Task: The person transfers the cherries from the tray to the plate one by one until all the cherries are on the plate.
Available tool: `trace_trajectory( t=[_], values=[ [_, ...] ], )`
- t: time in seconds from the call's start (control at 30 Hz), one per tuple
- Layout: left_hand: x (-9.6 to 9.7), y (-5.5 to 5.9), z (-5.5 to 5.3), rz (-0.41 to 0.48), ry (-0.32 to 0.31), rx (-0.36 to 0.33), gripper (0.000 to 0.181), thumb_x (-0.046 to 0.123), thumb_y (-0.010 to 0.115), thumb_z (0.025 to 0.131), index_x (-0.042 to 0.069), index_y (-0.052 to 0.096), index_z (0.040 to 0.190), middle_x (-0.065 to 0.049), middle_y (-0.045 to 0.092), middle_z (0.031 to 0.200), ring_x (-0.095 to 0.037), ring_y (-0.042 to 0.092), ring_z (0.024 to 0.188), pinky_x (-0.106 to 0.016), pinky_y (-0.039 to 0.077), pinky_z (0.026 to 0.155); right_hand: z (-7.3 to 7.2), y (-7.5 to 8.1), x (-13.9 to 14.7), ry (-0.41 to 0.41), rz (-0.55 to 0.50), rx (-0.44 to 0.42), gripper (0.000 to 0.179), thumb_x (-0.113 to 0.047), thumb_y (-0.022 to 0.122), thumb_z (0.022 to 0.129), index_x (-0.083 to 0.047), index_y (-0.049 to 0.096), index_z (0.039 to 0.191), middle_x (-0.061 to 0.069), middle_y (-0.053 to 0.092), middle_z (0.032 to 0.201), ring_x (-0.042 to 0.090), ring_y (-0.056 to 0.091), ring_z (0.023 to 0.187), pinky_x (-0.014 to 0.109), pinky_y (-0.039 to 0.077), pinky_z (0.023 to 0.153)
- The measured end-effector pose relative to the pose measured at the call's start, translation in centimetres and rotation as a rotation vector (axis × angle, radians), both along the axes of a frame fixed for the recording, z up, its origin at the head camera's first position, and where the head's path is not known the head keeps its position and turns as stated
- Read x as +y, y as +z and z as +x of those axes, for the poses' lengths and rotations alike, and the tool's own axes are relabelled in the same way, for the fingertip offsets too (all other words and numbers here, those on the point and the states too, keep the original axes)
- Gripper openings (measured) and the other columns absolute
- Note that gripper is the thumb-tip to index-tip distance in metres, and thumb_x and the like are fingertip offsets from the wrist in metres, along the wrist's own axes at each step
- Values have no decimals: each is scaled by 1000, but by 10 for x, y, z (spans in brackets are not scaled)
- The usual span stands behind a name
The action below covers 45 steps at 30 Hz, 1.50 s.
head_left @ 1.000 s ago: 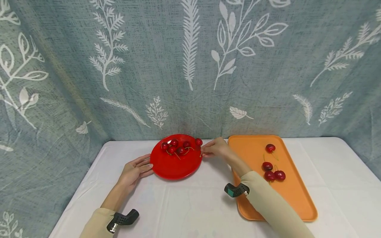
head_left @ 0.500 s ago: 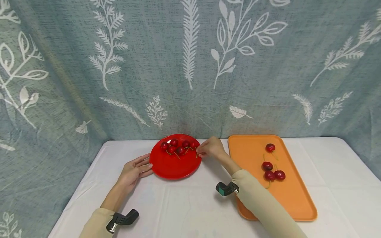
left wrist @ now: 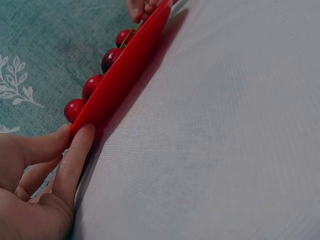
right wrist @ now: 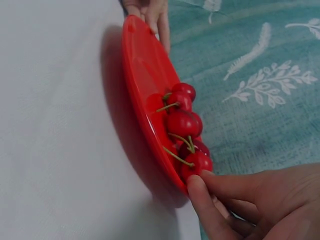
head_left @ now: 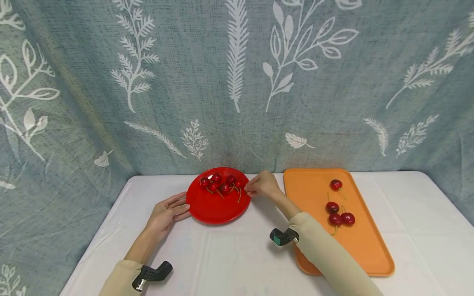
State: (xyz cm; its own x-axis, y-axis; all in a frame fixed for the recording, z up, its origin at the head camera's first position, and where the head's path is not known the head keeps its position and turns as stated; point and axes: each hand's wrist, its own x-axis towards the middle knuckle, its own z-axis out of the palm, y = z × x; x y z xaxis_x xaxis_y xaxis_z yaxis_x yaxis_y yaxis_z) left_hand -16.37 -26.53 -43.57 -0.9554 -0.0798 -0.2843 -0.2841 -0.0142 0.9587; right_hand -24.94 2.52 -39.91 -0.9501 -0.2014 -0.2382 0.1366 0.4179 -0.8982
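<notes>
A red plate (head_left: 216, 210) with several stemmed cherries (head_left: 224, 188) toward its far side stands on the white cloth. My left hand (head_left: 164, 214) pinches its left rim, thumb on top and fingers beneath, as the left wrist view shows. At the opposite rim, my right hand (head_left: 264, 185) has thumb and finger pinched on the plate edge, right beside the nearest cherry (right wrist: 199, 163). That cherry rests on the plate, its green stem (right wrist: 176, 156) lying loose over the red surface. Part of the right hand's fingers is hidden behind the plate in the left wrist view.
An orange tray (head_left: 314, 185) lies to the right, partly under the right forearm. It holds several cherries, one (head_left: 336, 185) near its far end and others (head_left: 335, 219) grouped in the middle. A patterned blue-green curtain (head_left: 237, 135) hangs right behind the table.
My right hand has moved left to the plate with a cherry and let it go beside the others. Its fingers now pinch the rim. My left hand has stayed in place.
</notes>
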Motion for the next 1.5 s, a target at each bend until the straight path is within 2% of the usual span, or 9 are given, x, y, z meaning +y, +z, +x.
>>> trace_trajectory(
  t=[0.13,0.47,0.63,0.73,0.83,1.07,1.33,1.5],
  values=[
    [-1,1,1,4,2,-3,59,2,60,95,-4,36,148,-25,45,145,-11,69,95,-30,57,84,1,1,1,28,-10,8,12,2,73,84,11,74,91,19,73,82,10,65,55,25,60,60],
    [-3,2,2,9,3,-1,59,2,60,95,-4,36,148,-25,44,146,-10,69,95,-29,57,84,-3,15,15,114,2,105,15,1,70,86,11,73,97,21,73,87,22,72,70,32,61,69],
    [-3,-1,3,16,-9,14,59,2,60,95,-5,35,148,-26,44,145,-10,69,95,-30,57,85,-4,22,31,126,2,164,17,1,71,86,14,72,98,22,72,86,24,72,72,32,61,67],
    [-4,-2,5,14,-15,13,59,2,60,95,-5,35,148,-25,45,145,-10,69,96,-30,57,85,-4,28,42,109,-1,167,19,2,70,86,15,71,99,24,72,88,28,73,76,36,61,71],
    [-4,-3,7,6,-5,4,58,2,59,96,-5,35,148,-26,45,145,-10,69,95,-30,57,84,-6,34,59,90,17,167,21,1,69,88,16,69,103,25,72,91,34,72,82,41,60,76],
    [-1,-2,6,14,-10,7,58,3,60,96,-5,36,148,-25,46,144,-11,69,95,-30,57,85,-11,43,119,-7,193,209,25,-5,64,93,14,68,109,28,70,99,35,71,89,42,60,79],
    [-1,-1,3,-4,-19,22,58,0,59,95,-6,35,147,-26,47,143,-11,69,95,-30,57,84,-6,40,176,-45,181,195,32,-6,62,95,19,62,115,32,66,106,35,71,90,43,58,82],
    [-1,0,2,-11,-17,20,57,0,59,95,-6,36,147,-26,47,143,-11,69,95,-30,57,84,2,40,199,-45,353,282,31,-12,65,94,16,67,109,26,71,92,34,72,82,47,59,78]
  ],
)
